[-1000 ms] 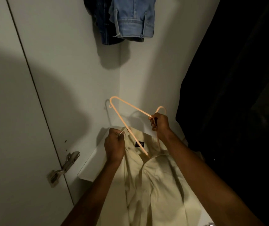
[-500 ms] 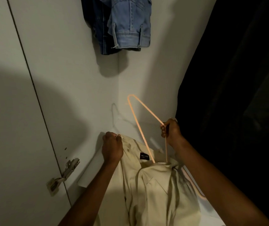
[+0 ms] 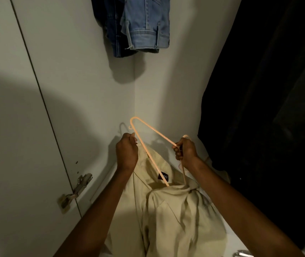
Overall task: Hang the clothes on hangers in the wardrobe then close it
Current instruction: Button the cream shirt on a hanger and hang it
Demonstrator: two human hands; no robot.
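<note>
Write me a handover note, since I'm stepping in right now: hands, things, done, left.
Left hand grips the collar of the beige shirt.
Right hand grips the peach hanger near its hook; one arm of the hanger goes down into the shirt's neck opening.
The shirt lies on the white shelf inside the wardrobe.
Done: denim clothes hang above.
Left: seat the shirt on the hanger, hang it, close the wardrobe door.

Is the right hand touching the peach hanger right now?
Touching. The head view shows the right hand with fingers curled round the peach hanger near its hook, while the hanger's lower end dips into the beige shirt collar.
</note>
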